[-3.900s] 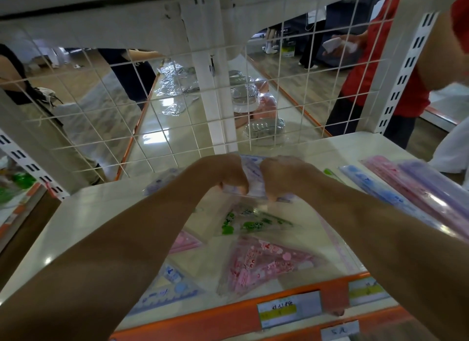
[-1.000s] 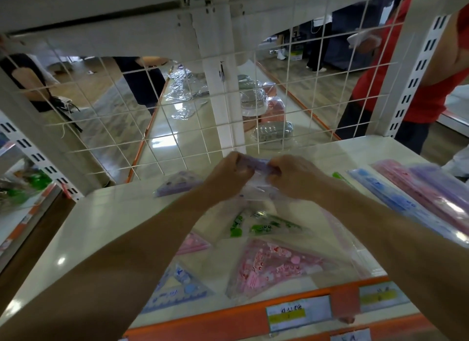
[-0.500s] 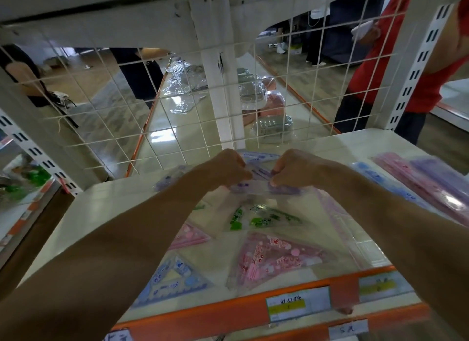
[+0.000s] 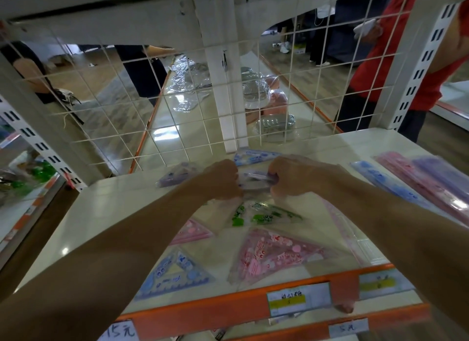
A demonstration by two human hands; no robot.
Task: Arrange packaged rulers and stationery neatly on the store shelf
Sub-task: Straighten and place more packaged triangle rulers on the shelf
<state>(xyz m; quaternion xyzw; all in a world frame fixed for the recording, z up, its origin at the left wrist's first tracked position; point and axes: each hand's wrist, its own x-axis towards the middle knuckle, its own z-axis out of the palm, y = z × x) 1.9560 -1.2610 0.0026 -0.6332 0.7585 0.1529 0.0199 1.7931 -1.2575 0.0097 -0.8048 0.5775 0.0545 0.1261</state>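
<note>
Purple ruler packet [image 4: 256, 181] at frame centre, over white shelf [image 4: 83, 213], long axis left-right. Left hand [image 4: 223, 179] and right hand [image 4: 291, 175] each pinch one end. Price tag [image 4: 119, 331], lower left, reads "15元".

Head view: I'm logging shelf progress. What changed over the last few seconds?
The left hand and right hand keep their grip on the purple packet; a blue packet now shows behind them. In front, the green packet and pink packet, and the rulers at right, stayed put.
</note>
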